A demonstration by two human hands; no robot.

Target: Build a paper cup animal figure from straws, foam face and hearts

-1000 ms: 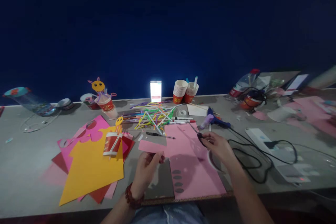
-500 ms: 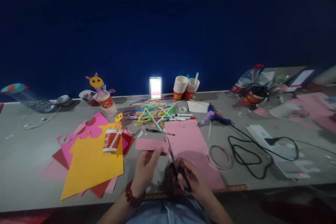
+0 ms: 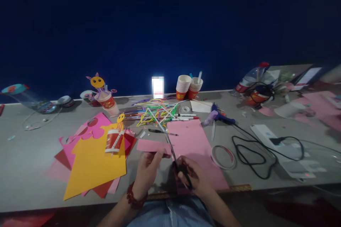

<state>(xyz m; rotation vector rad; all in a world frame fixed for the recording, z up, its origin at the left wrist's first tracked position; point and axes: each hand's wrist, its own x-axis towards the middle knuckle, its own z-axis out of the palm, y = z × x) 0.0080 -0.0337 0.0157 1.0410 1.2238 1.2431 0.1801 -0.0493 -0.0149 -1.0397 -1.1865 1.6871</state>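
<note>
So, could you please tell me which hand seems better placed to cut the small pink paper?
Probably the right hand: it holds the scissors beside the small pink paper, which the left hand grips.

The right fingers (image 3: 187,161) partly hide the scissors (image 3: 176,166).

Honestly, can't read a single word or number here. Closest thing is the yellow print on the red band of the cup stack (image 3: 182,87) at the back, blocky marks, way too small to make out. The red cup (image 3: 109,142) lying on the yellow sheet (image 3: 92,175) has 1 white strip with dark marks running along it, also mush. Clear bottle (image 3: 247,81) on the right wears a red label with pale blurry marks, so no clue on brand. And the lit screen (image 3: 158,88) by the wall is just pixelated blocks.
</note>
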